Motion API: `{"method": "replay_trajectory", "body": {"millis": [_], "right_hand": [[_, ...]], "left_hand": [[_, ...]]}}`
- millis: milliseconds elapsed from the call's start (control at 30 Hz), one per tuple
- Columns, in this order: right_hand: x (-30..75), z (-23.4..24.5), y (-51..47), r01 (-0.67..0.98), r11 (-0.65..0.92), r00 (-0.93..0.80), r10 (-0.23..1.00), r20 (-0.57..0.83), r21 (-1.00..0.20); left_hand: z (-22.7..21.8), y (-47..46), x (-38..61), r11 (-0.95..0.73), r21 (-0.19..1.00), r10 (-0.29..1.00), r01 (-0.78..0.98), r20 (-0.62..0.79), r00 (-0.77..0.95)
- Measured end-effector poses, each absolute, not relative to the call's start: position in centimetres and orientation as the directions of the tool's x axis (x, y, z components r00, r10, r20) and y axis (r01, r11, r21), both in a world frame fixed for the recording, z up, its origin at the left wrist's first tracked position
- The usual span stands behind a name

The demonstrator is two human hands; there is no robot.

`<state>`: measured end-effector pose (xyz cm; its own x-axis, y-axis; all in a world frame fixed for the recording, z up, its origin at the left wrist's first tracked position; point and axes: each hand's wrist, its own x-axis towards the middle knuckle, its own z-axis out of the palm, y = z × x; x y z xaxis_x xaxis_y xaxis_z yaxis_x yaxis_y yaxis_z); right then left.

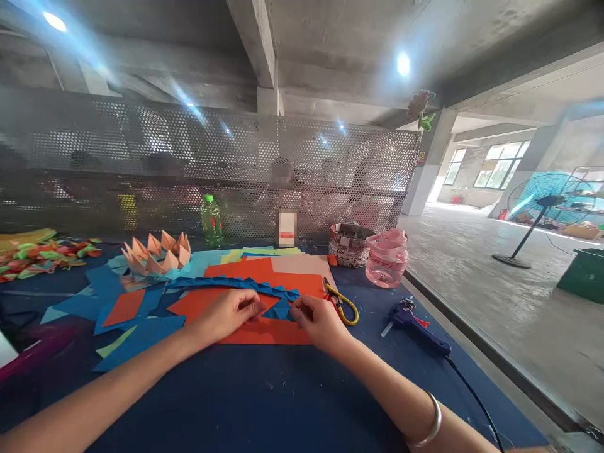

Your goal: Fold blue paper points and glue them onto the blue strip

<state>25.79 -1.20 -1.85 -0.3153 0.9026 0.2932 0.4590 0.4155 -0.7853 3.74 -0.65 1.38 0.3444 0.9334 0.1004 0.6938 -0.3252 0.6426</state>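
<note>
A small folded blue paper piece (281,309) lies low over orange paper sheets (283,333), between my two hands. My right hand (317,319) pinches its right edge with thumb and fingers. The fingers of my left hand (240,308) are curled closed at its left corner; the exact contact is partly hidden. Just beyond my fingers runs a long strip of folded blue paper (236,282) with a row of pointed tips. Yellow-handled scissors (348,308) rest right beside my right hand, their blades toward the papers.
Left: a peach folded-paper ring (158,257), blue paper sheets (141,343) and a colourful scrap pile (47,257). Behind: a green bottle (212,221), a round woven container (349,246). Right: a pink jug (387,259), a corded glue gun (415,326). A perforated screen (306,151) borders the table's back.
</note>
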Motion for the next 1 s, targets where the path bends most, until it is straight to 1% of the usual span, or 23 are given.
{"method": "replay_trajectory", "body": {"millis": [67, 133, 200, 300, 367, 500, 667, 733, 867, 1000], "right_hand": [[26.0, -2.2, -0.9, 0.491, 0.411, -0.324, 0.905, 0.277, -0.768], [26.1, -2.4, -0.7, 0.511, 0.414, -0.343, 0.902, 0.263, -0.754], [26.1, -2.5, -0.6, 0.528, 0.418, -0.358, 0.899, 0.253, -0.739], [26.1, -2.3, -0.6, 0.573, 0.416, -0.359, 0.902, 0.240, -0.706], [26.2, -1.9, -0.6, 0.605, 0.402, -0.344, 0.910, 0.230, -0.687], [26.3, -1.3, -0.8, 0.653, 0.390, -0.341, 0.917, 0.207, -0.649], [26.6, -1.1, -1.1, 0.723, 0.389, -0.327, 0.921, 0.214, -0.571], [26.7, -1.0, -1.1, 0.737, 0.384, -0.306, 0.924, 0.231, -0.557], [27.1, -0.5, -0.7, 0.707, 0.403, -0.277, 0.914, 0.296, -0.581], [28.0, 0.3, -0.2, 0.698, 0.410, -0.240, 0.906, 0.348, -0.587]], "left_hand": [[2.1, 0.2, 3.9, -0.398, 0.538, 0.917, 0.744, 0.219, 0.333], [2.6, 1.3, 4.3, -0.441, 0.465, 0.895, 0.768, 0.288, 0.340], [2.6, 2.6, 4.9, -0.514, 0.366, 0.853, 0.776, 0.309, 0.420], [2.1, 4.5, 5.9, -0.617, 0.273, 0.786, 0.738, 0.251, 0.565], [1.7, 5.7, 6.6, -0.639, 0.289, 0.768, 0.712, 0.189, 0.612], [1.1, 7.2, 7.6, -0.603, 0.385, 0.779, 0.699, 0.092, 0.621], [1.3, 7.7, 8.1, -0.604, 0.387, 0.777, 0.696, 0.093, 0.622], [1.6, 7.7, 8.2, -0.607, 0.396, 0.773, 0.689, 0.094, 0.627], [2.2, 7.9, 8.1, -0.598, 0.426, 0.771, 0.678, 0.075, 0.633], [2.4, 7.8, 8.3, -0.618, 0.418, 0.753, 0.665, 0.075, 0.653]]}}
